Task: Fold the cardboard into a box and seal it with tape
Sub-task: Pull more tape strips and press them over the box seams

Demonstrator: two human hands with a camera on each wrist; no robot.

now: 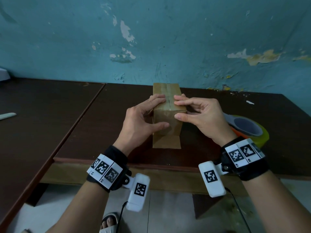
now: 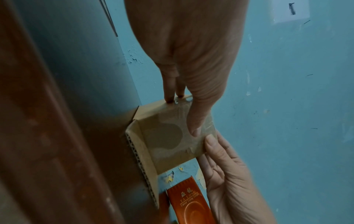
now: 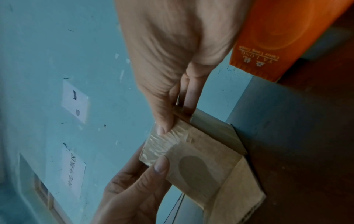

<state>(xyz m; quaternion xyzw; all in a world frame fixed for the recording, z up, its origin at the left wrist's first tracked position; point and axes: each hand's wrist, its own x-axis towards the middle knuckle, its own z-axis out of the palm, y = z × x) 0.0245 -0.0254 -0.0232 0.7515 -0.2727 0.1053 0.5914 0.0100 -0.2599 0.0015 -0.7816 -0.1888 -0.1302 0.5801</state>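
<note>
- Your left hand (image 1: 141, 120) sits at 7 o'clock of the box (image 1: 167, 115), fingers laid nearly straight across its top left half, thumb stretched flat against the near end face.
- Your right hand (image 1: 200, 115) mirrors it at 4 o'clock: fingers rest on the top right half beside the centre seam, thumb pressing the upper right of the near face.
- Clear tape (image 3: 162, 145) runs over the top edge under both thumbs.
- Neither hand wraps the box; both press it with relaxed, extended fingers.
- One bottom flap (image 1: 166, 142) lies flat on the table (image 1: 101, 123), pointing to 6 o'clock.
- Just at 3 o'clock of your right wrist lies the tape roll (image 1: 249, 130) with its orange cutter (image 2: 188, 203).
</note>
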